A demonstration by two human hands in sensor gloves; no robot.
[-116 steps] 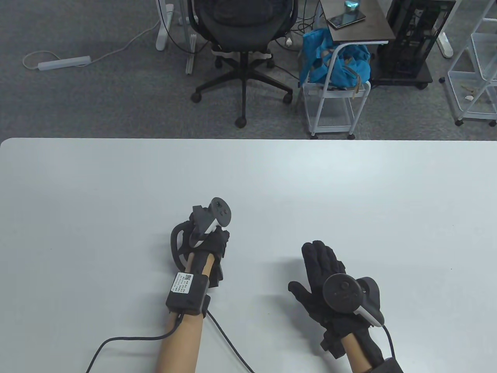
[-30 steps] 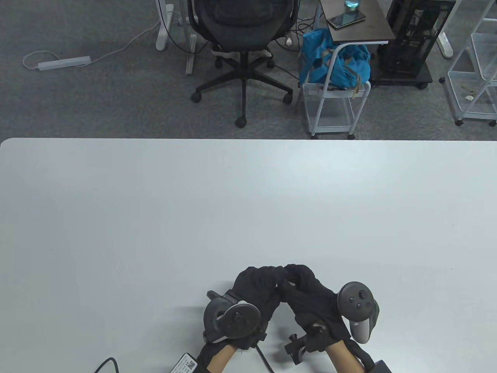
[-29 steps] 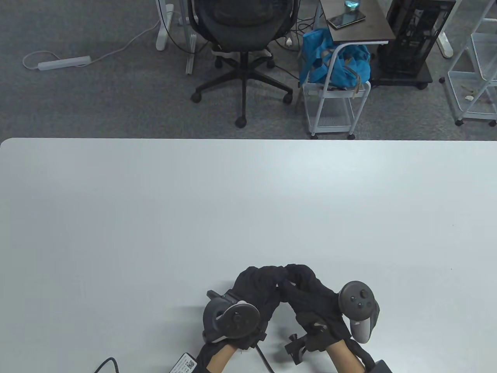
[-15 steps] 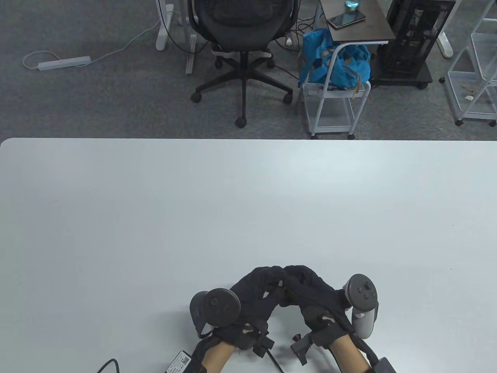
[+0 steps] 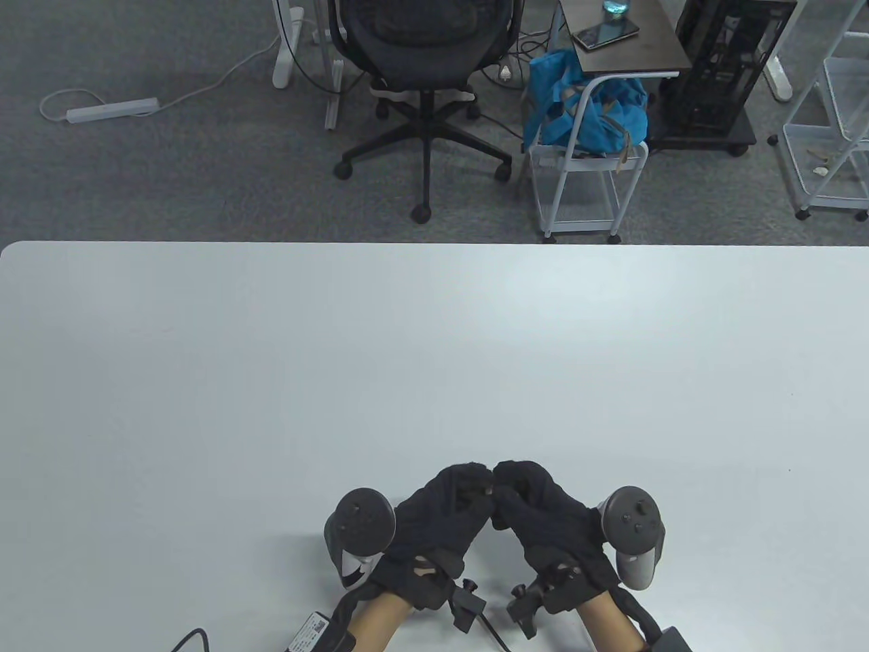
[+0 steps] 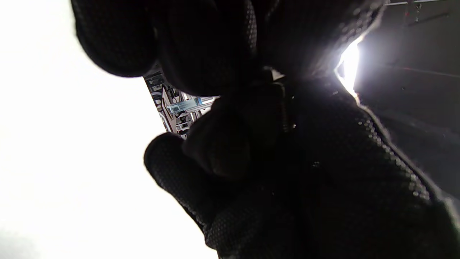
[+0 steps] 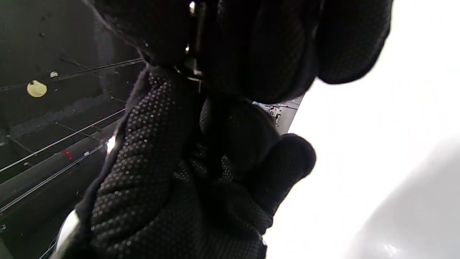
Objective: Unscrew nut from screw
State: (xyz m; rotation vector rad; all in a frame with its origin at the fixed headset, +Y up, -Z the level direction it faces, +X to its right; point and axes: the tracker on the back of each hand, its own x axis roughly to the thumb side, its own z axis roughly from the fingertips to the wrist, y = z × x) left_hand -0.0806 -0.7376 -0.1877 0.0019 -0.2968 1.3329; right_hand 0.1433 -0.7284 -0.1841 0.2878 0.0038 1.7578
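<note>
Pressing together above the tabletop (image 5: 434, 353), both hands, left hand (image 5: 445, 519) and right hand (image 5: 543, 519), are pinching the barely visible screw (image 6: 285, 108); the nut is hidden, risking slipping and dropping.

**Beyond the table: office clutter**

A white table (image 5: 271, 353) fills the lower view. Behind it on grey carpet stand a black office chair (image 5: 424, 61), a white wire cart (image 5: 580, 183) holding a blue bag (image 5: 590, 112), a power strip (image 5: 112, 109), and a side table carrying a phone (image 5: 604, 32).
</note>
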